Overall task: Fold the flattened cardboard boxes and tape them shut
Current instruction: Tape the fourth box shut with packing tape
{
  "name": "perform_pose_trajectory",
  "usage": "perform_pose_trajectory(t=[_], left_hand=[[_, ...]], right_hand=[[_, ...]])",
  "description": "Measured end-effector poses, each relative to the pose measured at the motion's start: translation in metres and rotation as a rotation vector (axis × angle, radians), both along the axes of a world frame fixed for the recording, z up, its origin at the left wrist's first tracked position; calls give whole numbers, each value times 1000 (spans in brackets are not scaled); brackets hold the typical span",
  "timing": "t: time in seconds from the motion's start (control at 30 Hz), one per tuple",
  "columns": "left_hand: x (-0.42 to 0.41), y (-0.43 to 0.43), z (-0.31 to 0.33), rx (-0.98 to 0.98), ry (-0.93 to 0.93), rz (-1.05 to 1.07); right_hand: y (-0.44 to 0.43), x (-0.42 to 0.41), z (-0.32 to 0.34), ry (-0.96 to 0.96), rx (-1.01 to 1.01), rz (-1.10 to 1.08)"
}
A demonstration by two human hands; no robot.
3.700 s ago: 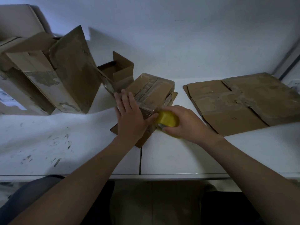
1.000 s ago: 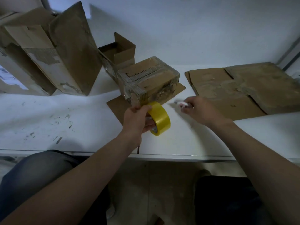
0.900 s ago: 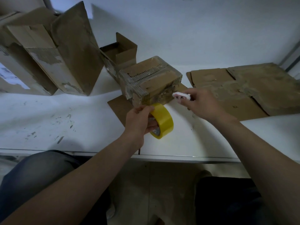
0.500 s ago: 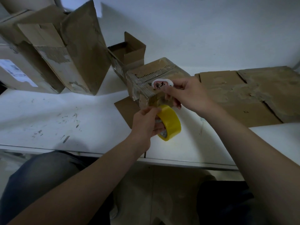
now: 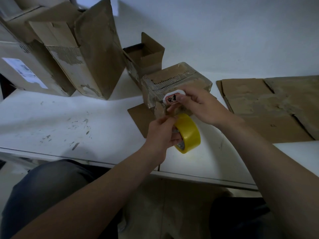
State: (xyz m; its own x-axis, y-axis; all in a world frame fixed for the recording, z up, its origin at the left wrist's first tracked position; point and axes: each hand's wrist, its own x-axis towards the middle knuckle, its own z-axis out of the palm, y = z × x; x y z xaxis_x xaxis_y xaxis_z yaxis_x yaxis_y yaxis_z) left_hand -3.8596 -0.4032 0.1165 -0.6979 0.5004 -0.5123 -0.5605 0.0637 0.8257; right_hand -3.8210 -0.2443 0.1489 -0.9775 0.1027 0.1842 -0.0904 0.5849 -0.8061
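Observation:
A small folded cardboard box [image 5: 174, 80], wrapped in clear tape, sits mid-table on a flat brown sheet [image 5: 139, 116]. My left hand [image 5: 161, 133] grips a yellow tape roll [image 5: 189, 132] just in front of the box, its thumb and finger pinching the strip that runs up to the box's near corner. My right hand [image 5: 200, 106] holds a small white cutter with a pink label [image 5: 173, 98] against the box's front face, right above the roll. Flattened cardboard boxes [image 5: 269, 107] lie to the right.
Large opened cardboard boxes [image 5: 72, 54] stand at the back left, one with a white shipping label [image 5: 24, 72]. A small open-topped box [image 5: 145, 57] stands behind the taped one. The white table [image 5: 60, 125] has scuff marks; its front edge runs just below my hands.
My right hand picked up the white cutter from the table and carried it left to the box front above the roll. The left hand kept the tape roll and stayed put.

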Motion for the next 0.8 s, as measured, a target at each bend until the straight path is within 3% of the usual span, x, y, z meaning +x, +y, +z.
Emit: perform_pose_trajectory(t=[0.1, 0.4, 0.8], left_hand=[[2, 0, 1, -12, 32, -21], [3, -3, -2, -38, 34, -36], [2, -6, 3, 25, -330, 32]], right_hand=[[-4, -3, -1, 5, 182, -39], [-6, -8, -1, -1, 202, -71], [-7, -8, 4, -27, 142, -49]])
